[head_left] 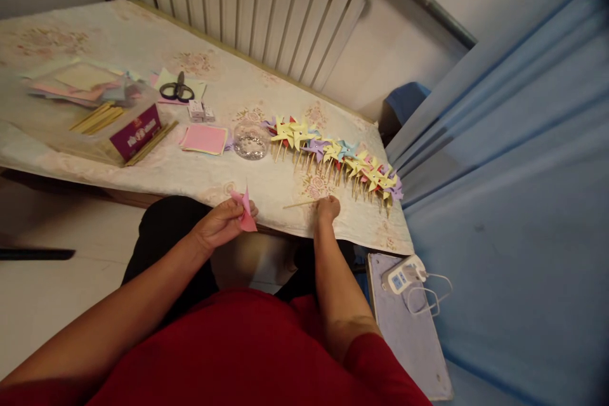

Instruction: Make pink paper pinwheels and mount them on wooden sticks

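Observation:
Folded pink paper (245,210) is pinched in my left hand (226,221), just off the table's front edge. My right hand (328,208) is closed on one end of a thin wooden stick (299,204), which points left over the tablecloth. Behind my right hand lies a long row of paper pinwheels (333,152) on sticks, in yellow, purple, blue, pink and red. A round clear dish (251,141) of small shiny pieces stands left of the row. Beside it is a stack of pink paper squares (204,139).
Black-handled scissors (176,90), small white boxes (200,111) and a clear container (102,133) with sticks and paper are on the table's left. A white power adapter (404,274) with a cable lies on a low stand (409,342) at right, beside a blue curtain (499,203).

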A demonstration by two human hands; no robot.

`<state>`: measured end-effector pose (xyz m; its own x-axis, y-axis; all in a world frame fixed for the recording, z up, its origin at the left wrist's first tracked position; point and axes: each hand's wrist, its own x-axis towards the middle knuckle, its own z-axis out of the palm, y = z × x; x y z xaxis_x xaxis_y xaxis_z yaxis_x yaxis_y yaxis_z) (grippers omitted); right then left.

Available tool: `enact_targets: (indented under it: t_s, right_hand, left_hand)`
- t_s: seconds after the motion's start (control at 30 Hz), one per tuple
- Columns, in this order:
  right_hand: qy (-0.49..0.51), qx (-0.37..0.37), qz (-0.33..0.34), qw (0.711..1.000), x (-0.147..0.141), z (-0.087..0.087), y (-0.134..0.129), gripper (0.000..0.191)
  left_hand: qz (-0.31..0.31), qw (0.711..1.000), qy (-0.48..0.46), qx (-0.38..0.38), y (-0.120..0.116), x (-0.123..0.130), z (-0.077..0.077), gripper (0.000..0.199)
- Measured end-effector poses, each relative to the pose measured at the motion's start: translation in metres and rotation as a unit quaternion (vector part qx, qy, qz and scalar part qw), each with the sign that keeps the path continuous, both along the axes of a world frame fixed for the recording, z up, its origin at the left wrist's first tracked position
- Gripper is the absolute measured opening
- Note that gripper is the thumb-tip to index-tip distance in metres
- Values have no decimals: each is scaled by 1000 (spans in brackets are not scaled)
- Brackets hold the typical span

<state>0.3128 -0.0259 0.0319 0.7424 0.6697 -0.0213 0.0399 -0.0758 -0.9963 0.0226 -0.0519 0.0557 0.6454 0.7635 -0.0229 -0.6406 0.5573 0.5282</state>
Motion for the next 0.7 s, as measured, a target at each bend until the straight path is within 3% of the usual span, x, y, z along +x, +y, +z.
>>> enact_targets:
  t_s: [0.07, 0.13, 0.2, 0.27, 0.33, 0.4, 0.47, 0.5, 0.6, 0.7]
  right_hand:
    - [-80, -21, -10, 997, 3, 0, -8, 31]
    - [-241, -54, 75, 966, 1, -4, -15, 35]
    - [-418, -77, 208, 881, -5, -10, -21, 34]
    - [-522, -91, 289, 798, -12, -17, -26, 30]
    - [-574, -112, 308, 750, -19, -24, -28, 26]
    - [-599, -134, 306, 728, -24, -28, -29, 23]
    - [-593, -143, 297, 735, -28, -27, -28, 21]
    - [-575, -138, 294, 751, -30, -24, -27, 20]
    - [-454, -90, 263, 847, -40, -9, -29, 17]
    - [-235, -45, 236, 942, -57, 15, -40, 13]
  left_hand:
    - [-1, 1000, -3, -4, 1, 1, -3, 23]
    - [-2, 1000, -10, -5, 2, 2, -5, 22]
    - [-1, 1000, -15, -2, 1, 4, -6, 23]
    - [-3, 1000, -13, -1, 1, 5, -7, 23]
    - [-3, 1000, -9, -2, 0, 5, -6, 23]
    - [-2, 1000, -7, -3, -1, 5, -5, 23]
    - [3, 1000, -3, -4, -2, 5, -2, 24]
    - [3, 1000, -1, -5, -2, 5, -1, 24]
    - [2, 1000, 1, -8, -4, 4, 1, 24]
    - [4, 1000, 1, -14, -6, 4, 1, 22]
